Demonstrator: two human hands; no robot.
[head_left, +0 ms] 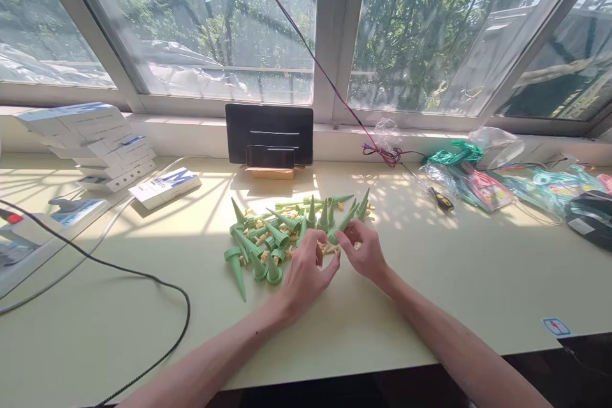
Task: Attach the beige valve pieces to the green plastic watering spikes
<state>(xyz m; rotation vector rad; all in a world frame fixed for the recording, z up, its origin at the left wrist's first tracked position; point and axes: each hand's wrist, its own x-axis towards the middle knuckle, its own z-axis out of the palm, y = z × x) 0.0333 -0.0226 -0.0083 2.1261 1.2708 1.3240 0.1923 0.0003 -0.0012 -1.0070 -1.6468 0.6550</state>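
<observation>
A pile of green plastic cone-shaped spikes [247, 242] with ribbed caps lies mid-table, mixed with small cream-yellow plastic fittings [329, 247]. At the pile's right side, my right hand [367, 250] has its thumb and forefinger closed around a tilted green spike [345, 219]. My left hand [308, 271] is just left of it, fingers curved and thumb apart, beside the yellow fittings. Nothing shows in the gap between its thumb and forefinger. Two more spikes, one standing [274, 271] and one lying [236, 273], are left of that hand.
Behind the pile a dark tablet [269, 131] and a phone [270, 157] lean in a wooden stand. White boxes [95, 140] and a power strip [57, 229] are at left, with a black cable [143, 275]. Plastic-bagged items [488, 185] and a yellow-black tool [440, 199] lie right.
</observation>
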